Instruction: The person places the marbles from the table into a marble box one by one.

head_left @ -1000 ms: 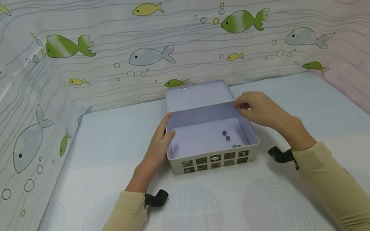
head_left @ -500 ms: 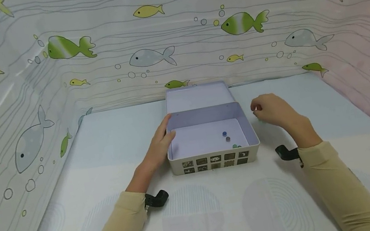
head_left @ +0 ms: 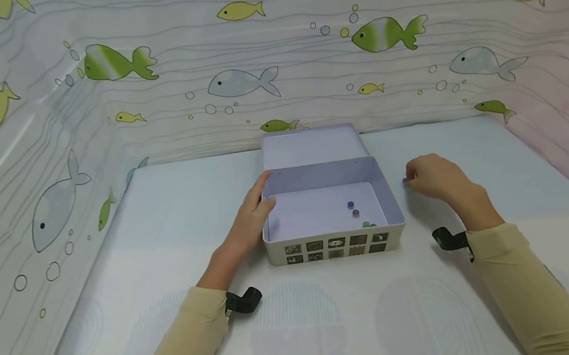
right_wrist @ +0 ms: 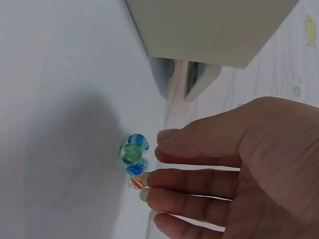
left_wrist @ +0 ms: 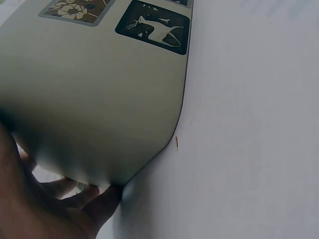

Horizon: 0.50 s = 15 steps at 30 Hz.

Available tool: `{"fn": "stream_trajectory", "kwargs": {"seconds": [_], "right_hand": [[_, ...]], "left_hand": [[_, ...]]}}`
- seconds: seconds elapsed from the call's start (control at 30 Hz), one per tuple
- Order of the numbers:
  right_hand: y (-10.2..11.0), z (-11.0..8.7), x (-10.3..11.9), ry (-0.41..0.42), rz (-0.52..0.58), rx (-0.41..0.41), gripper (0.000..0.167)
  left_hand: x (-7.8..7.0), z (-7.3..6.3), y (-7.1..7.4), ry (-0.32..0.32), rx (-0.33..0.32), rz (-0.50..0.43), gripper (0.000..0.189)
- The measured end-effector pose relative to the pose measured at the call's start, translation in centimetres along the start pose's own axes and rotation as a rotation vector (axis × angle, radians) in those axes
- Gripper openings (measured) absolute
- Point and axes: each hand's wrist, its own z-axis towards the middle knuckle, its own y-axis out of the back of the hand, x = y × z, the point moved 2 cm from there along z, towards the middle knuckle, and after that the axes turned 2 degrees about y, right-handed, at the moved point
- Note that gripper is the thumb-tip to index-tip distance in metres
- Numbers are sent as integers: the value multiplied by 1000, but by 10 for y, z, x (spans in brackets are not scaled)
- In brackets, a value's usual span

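Note:
A pale box [head_left: 331, 246] with small printed squares on its front stands with its lid [head_left: 313, 147] tipped back behind it. My left hand [head_left: 249, 222] holds the box's left side, thumb at the rim; in the left wrist view its fingers [left_wrist: 102, 204] wrap the far end. Inside the box lie a blue marble [head_left: 350, 205], a dark one and green ones near the front right. To the box's right, my right hand [head_left: 439, 179] is low by the table. In the right wrist view its fingertips [right_wrist: 169, 134] are right at several glass marbles [right_wrist: 132, 154], thumb and fingers slightly apart.
The white table [head_left: 315, 350] runs back to a fish-printed wall covering [head_left: 295, 42], which also bounds the left and right sides. Black wrist cameras [head_left: 243, 301] sit at both cuffs. The box's side wall [right_wrist: 209, 30] rises close by the right hand.
My right hand has moved from over the box's right rim rightward and down to the marbles beside it. The left hand keeps its hold on the box. The head view has shifted slightly.

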Motion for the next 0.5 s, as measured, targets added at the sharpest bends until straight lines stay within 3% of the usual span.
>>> {"fn": "stream_trajectory", "kwargs": {"seconds": [0.33,0.5], "right_hand": [[-5,0,-1,13,2,33,21],[-10,0,0,11,26,93,16]], "left_hand": [[-3,-1,-1,-22,-17,32,61],[0,-1,0,-22,-21,39,62]]}}
